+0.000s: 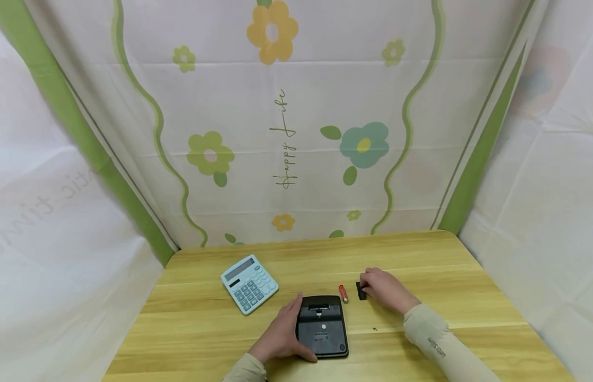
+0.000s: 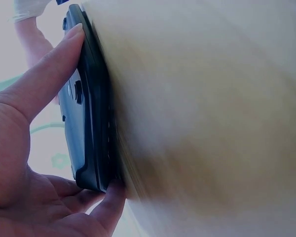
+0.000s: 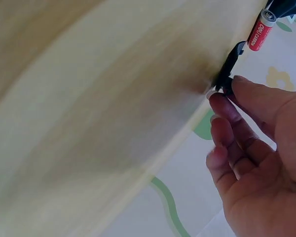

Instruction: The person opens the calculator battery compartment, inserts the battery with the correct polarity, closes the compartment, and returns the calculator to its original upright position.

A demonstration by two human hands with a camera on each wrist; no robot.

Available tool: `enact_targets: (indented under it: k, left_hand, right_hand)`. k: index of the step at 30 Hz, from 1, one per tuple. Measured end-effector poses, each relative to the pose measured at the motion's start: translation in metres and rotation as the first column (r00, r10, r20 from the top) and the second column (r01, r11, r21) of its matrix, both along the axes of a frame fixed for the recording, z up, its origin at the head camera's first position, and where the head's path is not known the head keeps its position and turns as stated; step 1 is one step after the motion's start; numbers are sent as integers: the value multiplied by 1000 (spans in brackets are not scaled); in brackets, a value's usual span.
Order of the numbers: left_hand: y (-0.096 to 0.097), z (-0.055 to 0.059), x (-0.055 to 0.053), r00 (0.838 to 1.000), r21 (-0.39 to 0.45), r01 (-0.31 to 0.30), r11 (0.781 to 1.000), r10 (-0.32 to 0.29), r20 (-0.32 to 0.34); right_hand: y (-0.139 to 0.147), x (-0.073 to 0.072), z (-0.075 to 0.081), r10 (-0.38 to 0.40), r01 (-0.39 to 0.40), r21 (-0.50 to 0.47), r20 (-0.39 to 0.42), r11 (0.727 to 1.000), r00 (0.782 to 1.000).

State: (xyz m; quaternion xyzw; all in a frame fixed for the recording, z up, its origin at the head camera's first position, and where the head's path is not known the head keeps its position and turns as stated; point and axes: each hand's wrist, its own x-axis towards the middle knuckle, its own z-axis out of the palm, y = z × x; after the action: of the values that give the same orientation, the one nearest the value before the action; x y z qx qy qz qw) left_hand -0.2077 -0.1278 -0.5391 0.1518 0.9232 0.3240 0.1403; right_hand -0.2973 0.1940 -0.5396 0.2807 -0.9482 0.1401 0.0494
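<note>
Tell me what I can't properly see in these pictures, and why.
Head view: front of the black device, hidden because it faces the table.
Head view: print on its label, too small to read.
Head view: dark speck, too small to identify.
Right wrist view: part of the small black piece, hidden by the right hand.
Left wrist view: grain of the table, blurred.

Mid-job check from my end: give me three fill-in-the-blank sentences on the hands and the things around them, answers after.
1. The left hand grips the black device, and the pale blue calculator lies with its keys facing ____.
2. The right hand pinches a small piece whose colour is ____.
3. The battery lying between the black device and the small piece is mainly ____.

Missing words: up; black; red
</note>
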Motion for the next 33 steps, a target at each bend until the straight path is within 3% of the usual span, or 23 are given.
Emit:
enact_targets:
  k: [10,19,28,33]
  left_hand:
    - [0,0,0,1000,2,1,1000,-1,2]
    - [0,1,-1,1000,-6,3,1000,-3,6]
    - [-1,1,0,1000,-9,4,1000,-4,2]
    - [-1,1,0,1000,-4,11,1000,-11,-5]
  right_hand:
    - [1,0,-1,-1,2,-22,49,1000,999]
    - [-5,-4,13,-68,75,-64,102,995,992]
    - [-36,-3,21,-12,26,-94,147,995,989]
    - [-52,-3,21,-29,38,-56,164,998,986]
